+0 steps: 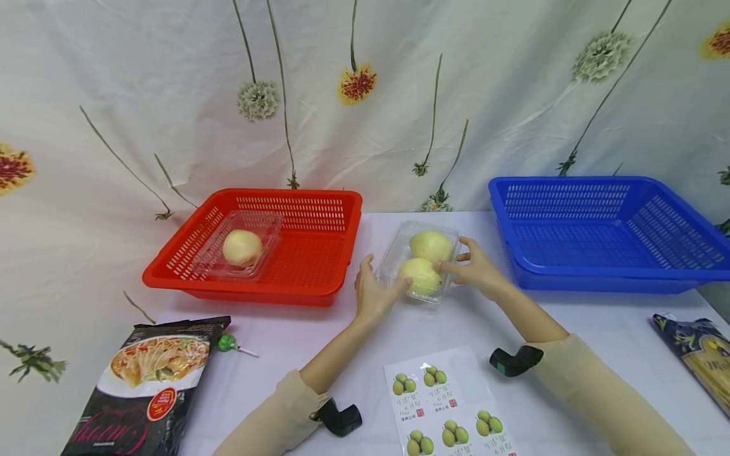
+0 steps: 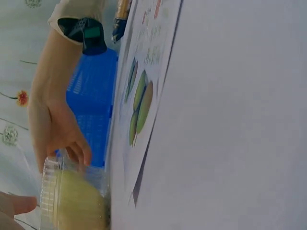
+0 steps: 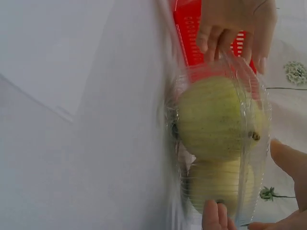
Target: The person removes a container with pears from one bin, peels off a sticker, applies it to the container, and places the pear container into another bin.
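A clear plastic clamshell box (image 1: 390,256) with two pale yellow-green, pear-like fruits (image 3: 211,117) sits on the white table between the two baskets. The person's right hand (image 1: 476,269) grips its right side, thumb over the lid and fingers along the side wall. At the box's near left corner is the left hand (image 1: 376,294), thumb reaching to the edge and fingers spread beside it. The left wrist view shows the left thumb (image 2: 21,203) slightly apart from the lid; the rest of that hand is mostly out of that frame.
A red basket (image 1: 336,288) at left contains another clear box with one pale fruit (image 1: 242,247). At right stands a blue basket (image 1: 599,275). Nearer lie a black food packet (image 1: 142,386), a green lollipop (image 1: 227,342), a pear sticker sheet (image 1: 450,405) and a dark blue packet (image 1: 698,354).
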The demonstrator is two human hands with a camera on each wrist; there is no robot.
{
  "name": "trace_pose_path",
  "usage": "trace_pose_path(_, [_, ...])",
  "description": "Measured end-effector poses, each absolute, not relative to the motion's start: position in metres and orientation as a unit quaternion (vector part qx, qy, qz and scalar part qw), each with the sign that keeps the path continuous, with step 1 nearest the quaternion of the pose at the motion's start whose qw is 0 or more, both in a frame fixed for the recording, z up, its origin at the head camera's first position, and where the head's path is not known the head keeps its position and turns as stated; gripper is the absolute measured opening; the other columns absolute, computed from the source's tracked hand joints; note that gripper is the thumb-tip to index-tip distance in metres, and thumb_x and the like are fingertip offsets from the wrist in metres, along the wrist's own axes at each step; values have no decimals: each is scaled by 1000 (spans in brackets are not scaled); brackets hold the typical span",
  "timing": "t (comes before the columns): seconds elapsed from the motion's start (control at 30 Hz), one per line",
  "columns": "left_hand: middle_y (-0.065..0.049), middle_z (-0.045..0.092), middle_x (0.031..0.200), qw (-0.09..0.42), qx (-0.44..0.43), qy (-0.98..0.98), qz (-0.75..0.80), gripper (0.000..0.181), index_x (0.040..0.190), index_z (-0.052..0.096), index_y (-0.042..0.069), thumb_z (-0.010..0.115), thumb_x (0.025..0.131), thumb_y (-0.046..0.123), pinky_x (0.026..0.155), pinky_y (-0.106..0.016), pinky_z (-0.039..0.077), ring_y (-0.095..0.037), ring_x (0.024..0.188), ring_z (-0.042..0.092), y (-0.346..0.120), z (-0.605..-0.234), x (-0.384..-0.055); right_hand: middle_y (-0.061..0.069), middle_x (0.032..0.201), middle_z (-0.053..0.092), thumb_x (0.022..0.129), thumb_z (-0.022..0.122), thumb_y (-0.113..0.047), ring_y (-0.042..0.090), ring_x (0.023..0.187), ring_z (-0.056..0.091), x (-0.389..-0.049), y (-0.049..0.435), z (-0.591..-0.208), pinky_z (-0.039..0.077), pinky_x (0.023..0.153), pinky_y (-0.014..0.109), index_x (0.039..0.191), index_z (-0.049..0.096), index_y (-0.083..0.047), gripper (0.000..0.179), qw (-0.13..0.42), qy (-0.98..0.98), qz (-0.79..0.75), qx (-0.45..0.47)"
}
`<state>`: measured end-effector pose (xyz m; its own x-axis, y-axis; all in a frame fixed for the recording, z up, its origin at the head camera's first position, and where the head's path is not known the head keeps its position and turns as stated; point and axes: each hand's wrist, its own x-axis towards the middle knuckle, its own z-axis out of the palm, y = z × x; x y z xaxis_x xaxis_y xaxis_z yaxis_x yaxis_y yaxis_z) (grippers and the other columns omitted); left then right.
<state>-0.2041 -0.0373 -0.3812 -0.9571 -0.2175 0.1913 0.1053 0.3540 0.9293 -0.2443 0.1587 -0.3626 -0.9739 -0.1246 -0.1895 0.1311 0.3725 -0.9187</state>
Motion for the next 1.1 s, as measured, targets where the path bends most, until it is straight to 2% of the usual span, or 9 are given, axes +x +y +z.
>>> trace_pose_path(0.1, [-32, 36, 135, 96, 96, -795, -591, 95, 140, 23, -7, 80, 68, 18, 105, -52, 32, -45, 124, 37, -37, -380, -197, 31, 143, 24, 94, 57, -29, 44, 120, 45, -253, 161, -363, 42, 99, 46, 150, 1, -3, 83, 99, 820, -563, 29])
trace_pose_path(0.17, [-33, 36, 132, 74, 127, -781, -607, 98, 140, 19, -7, 80, 69, 19, 103, -50, 35, -44, 122, 39, -37, -381, -193, 30, 146, 22, 95, 54, -30, 44, 123, 42, -261, 163, -365, 38, 102, 46, 150, 2, -4, 80, 86, 810, -578, 52])
trace_pose_path(0.23, [-32, 40, 126, 51, 149, -765, -625, 96, 140, 19, -6, 80, 70, 19, 97, -47, 42, -42, 112, 47, -37, -381, -189, 28, 148, 21, 96, 53, -31, 43, 126, 40, -269, 163, -366, 35, 105, 45, 151, 5, -5, 78, 76, 798, -593, 74])
trace_pose_path(0.33, [-25, 45, 112, 18, 168, -737, -654, 89, 137, 22, -3, 79, 72, 19, 81, -38, 49, -32, 85, 58, -36, -383, -185, 25, 151, 20, 96, 52, -31, 39, 132, 35, -280, 163, -368, 32, 108, 42, 151, 8, -8, 75, 64, 776, -619, 99])
trace_pose_path(0.43, [-16, 47, 97, -24, 181, -694, -696, 81, 133, 24, 0, 78, 75, 17, 69, -29, 52, -20, 60, 58, -33, -382, -182, 23, 152, 19, 96, 52, -28, 36, 136, 29, -290, 161, -370, 30, 109, 40, 151, 10, -8, 72, 52, 757, -642, 107])
trace_pose_path(0.53, [-13, 49, 90, -59, 188, -639, -744, 75, 130, 24, -2, 75, 77, 12, 65, -27, 54, -16, 58, 57, -29, -381, -182, 22, 151, 21, 95, 53, -23, 34, 138, 26, -297, 159, -371, 29, 110, 41, 151, 14, -7, 69, 44, 743, -659, 104])
trace_pose_path(0.63, [-14, 50, 91, -85, 191, -593, -778, 70, 128, 25, -4, 73, 79, 7, 67, -31, 56, -17, 63, 57, -26, -380, -183, 23, 149, 26, 95, 53, -20, 34, 136, 29, -302, 158, -372, 27, 110, 43, 150, 18, -6, 67, 55, 735, -669, 96])
trace_pose_path(0.87, [-12, 52, 87, -72, 182, -572, -797, 63, 123, 27, -3, 72, 80, 4, 66, -33, 57, -15, 62, 58, -22, -381, -186, 20, 148, 29, 94, 52, -21, 32, 132, 32, -305, 156, -375, 27, 109, 42, 145, 30, -1, 59, 78, 725, -679, 79])
trace_pose_path(1.1, [-13, 53, 83, -42, 186, -567, -801, 64, 122, 24, -3, 71, 78, -4, 64, -33, 57, -14, 58, 59, -18, -380, -189, 17, 143, 37, 95, 52, -19, 11, 98, 44, -301, 158, -376, 37, 92, 27, 141, 38, 3, 53, 63, 712, -694, 89])
